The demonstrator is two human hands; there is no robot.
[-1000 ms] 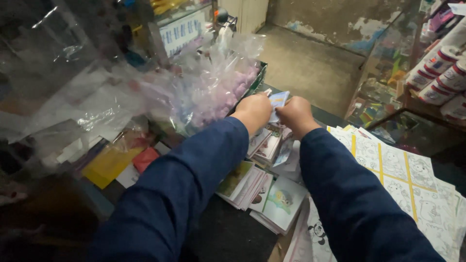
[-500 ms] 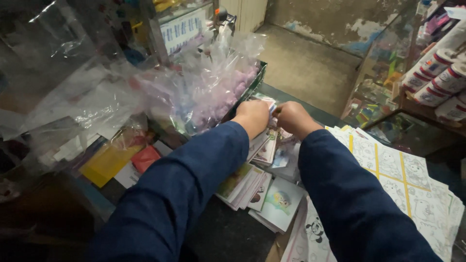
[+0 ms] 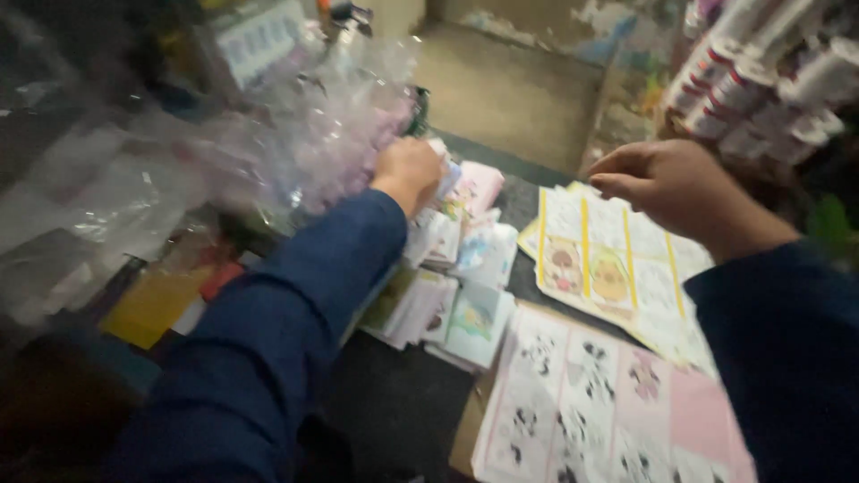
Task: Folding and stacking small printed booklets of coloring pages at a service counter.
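Note:
My left hand (image 3: 410, 170) rests closed on the far end of a spread of small picture cards (image 3: 452, 286) lying on the dark counter (image 3: 394, 402), beside a heap of clear plastic bags (image 3: 313, 134). It seems to press or grip the top cards, but blur hides the fingers. My right hand (image 3: 671, 188) hovers empty with fingers apart above a yellow-striped sticker sheet (image 3: 608, 268). Both arms wear dark blue sleeves.
A pink sheet of cartoon stickers (image 3: 608, 402) lies at the front right. Rolls of white tubes (image 3: 761, 80) hang on the right. A yellow packet (image 3: 157, 304) and crumpled plastic wrap (image 3: 107, 206) fill the left. A concrete floor (image 3: 510, 89) lies beyond the counter.
My hands were together over the cards holding a small card; now the right hand has swung away to the right, over the yellow sheet. The left stays on the cards. The view shifted.

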